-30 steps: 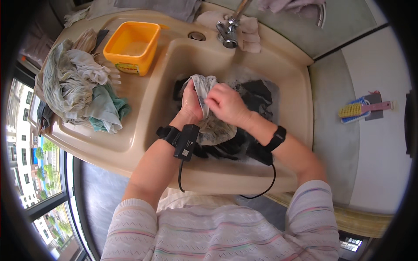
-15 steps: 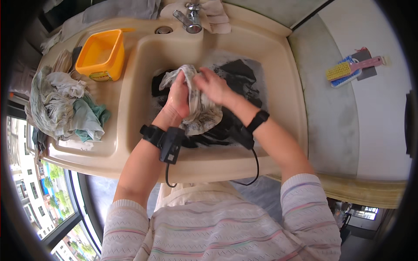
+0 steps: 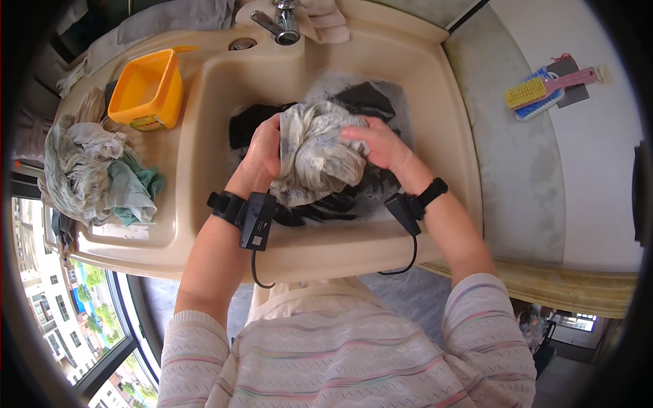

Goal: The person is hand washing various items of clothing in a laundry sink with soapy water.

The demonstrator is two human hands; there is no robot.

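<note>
A bunched, wet, whitish cloth with a faint bluish pattern [image 3: 320, 153] is between my two hands over the basin. My left hand [image 3: 265, 146] grips its left side, the thumb along the edge. On its right side my right hand [image 3: 382, 141] closes, fingers over the folds. What kind of garment it is cannot be made out. Beneath it, dark wet cloth [image 3: 367, 100] lies in sudsy water in the beige sink [image 3: 439, 136]. Both wrists carry black strapped devices with cables.
On the left ledge stands a yellow-orange plastic basket [image 3: 146, 88], beside a heap of pale and green wet clothes [image 3: 88, 170]. A chrome tap [image 3: 282, 27] rises at the back. Two scrubbing brushes [image 3: 537, 95] lie on the right-hand counter.
My right hand has moved right, away from my left, and now holds the cloth's right side. The cloth has spread from a narrow bunch into a wider, rounder bundle.
</note>
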